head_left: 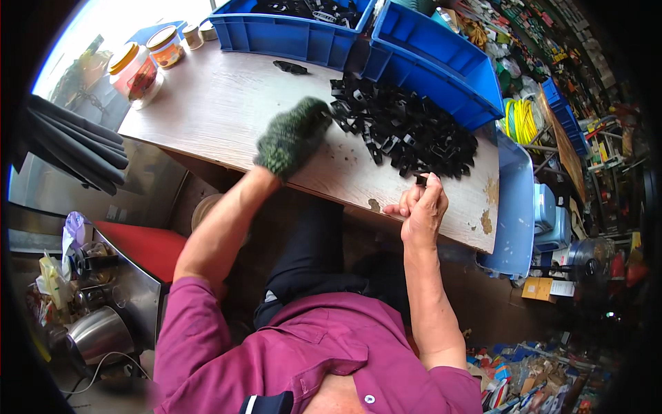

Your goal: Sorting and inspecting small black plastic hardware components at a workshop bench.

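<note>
My left hand, in a dark green knit glove, is over the table just left of a heap of small black plastic parts. Its fingers are smeared by motion, and whether they hold anything is hidden. At the heap's near edge my bare right hand pinches one small black plastic part between thumb and forefinger, the other fingers curled. A lone black part lies apart, beyond my left hand near a blue bin.
A blue bin with black parts stands at the back; a second blue bin sits behind the heap. Jars with yellow lids stand far left. A light blue tub adjoins the whitish table's right edge, near coiled yellow hose.
</note>
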The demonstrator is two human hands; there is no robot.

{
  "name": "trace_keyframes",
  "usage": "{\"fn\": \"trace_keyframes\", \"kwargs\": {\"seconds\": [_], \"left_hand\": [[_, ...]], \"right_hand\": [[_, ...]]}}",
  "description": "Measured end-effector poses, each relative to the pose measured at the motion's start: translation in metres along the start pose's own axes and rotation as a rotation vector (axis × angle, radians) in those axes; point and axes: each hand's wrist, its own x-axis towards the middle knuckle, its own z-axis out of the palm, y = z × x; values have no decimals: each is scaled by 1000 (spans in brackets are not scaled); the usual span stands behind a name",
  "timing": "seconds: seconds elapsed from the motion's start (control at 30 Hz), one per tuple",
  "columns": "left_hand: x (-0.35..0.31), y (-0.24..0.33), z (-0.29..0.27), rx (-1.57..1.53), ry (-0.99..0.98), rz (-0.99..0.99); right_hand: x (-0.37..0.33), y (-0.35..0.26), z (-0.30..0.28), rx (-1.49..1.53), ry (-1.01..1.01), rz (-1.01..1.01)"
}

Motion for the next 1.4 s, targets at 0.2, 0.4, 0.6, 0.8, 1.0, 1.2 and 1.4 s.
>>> {"fn": "trace_keyframes", "kwargs": {"seconds": [0.2, 0.4, 0.6, 0.8, 1.0, 1.2, 1.4], "left_hand": [[-67, 46, 69, -336, -148, 235], [-69, 59, 91, -310, -130, 226], [-65, 74, 87, -350, -163, 10], [-73, 93, 122, -413, 93, 11], [-79, 95, 115, -422, -106, -12], [-78, 61, 91, -339, 105, 241], [-25, 44, 47, 332, -53, 354]], "right_hand": [[-1, -1, 7, 100, 120, -14], [5, 15, -5, -49, 180, -94], [8, 19, -7, -115, 144, -177], [6, 15, -9, -359, 113, -412], [12, 20, -25, -302, 49, -416], [5, -18, -17, 66, 172, 17], [64, -72, -128, 143, 624, -135]]}}
